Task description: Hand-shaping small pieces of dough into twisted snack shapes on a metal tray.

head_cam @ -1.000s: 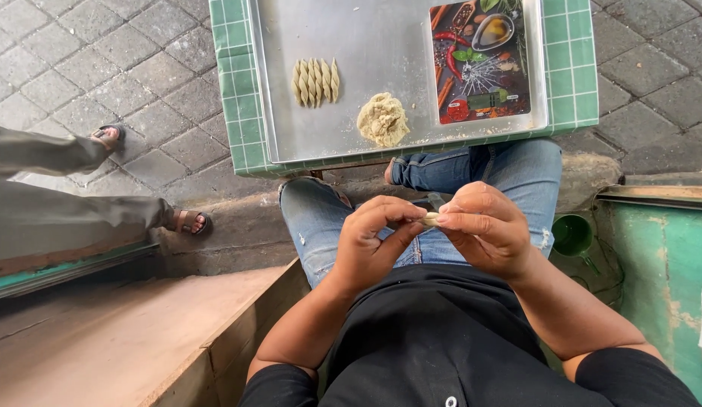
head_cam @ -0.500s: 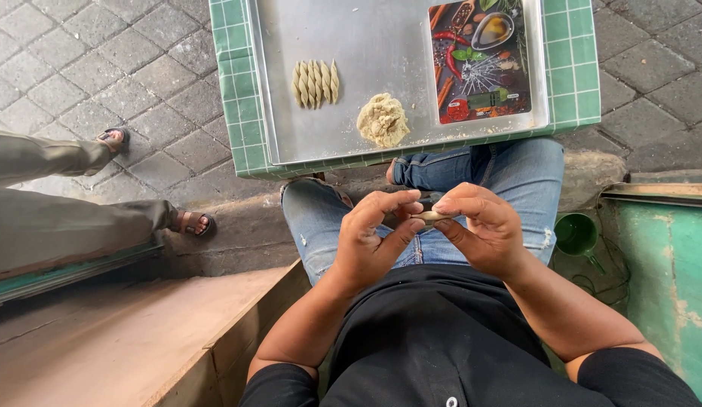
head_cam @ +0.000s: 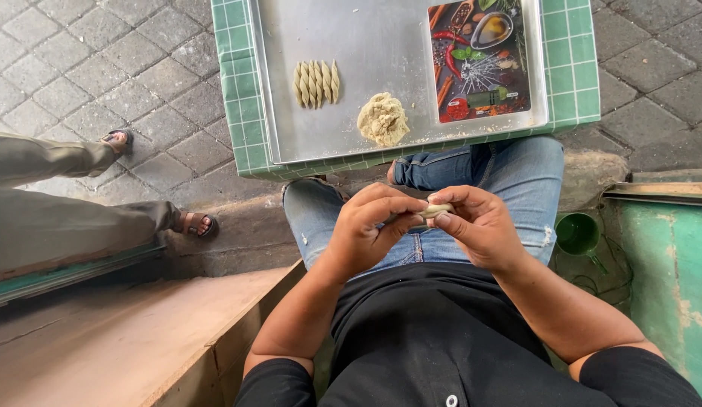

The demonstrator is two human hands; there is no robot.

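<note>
Both hands up over the lap, above blue jeans [head_cam: 517, 169]. Left hand [head_cam: 366, 230] curled, fingers closed on one end of a small pale dough piece [head_cam: 434, 210]; right hand [head_cam: 479, 226] pinched shut on the other end, thumb and fingertips meeting right on it. Dough held between the two, just short of the table edge. Ahead, a metal tray [head_cam: 381, 45] on a green checked cloth [head_cam: 573, 68]. On the tray, a row of twisted dough pieces [head_cam: 315, 83], a lump of dough [head_cam: 383, 119] near the front edge, a picture-printed board [head_cam: 479, 60] at the right. Off to the left, another person's sandalled feet [head_cam: 196, 224] on the paving; a green cup [head_cam: 577, 234] low at the right.
</note>
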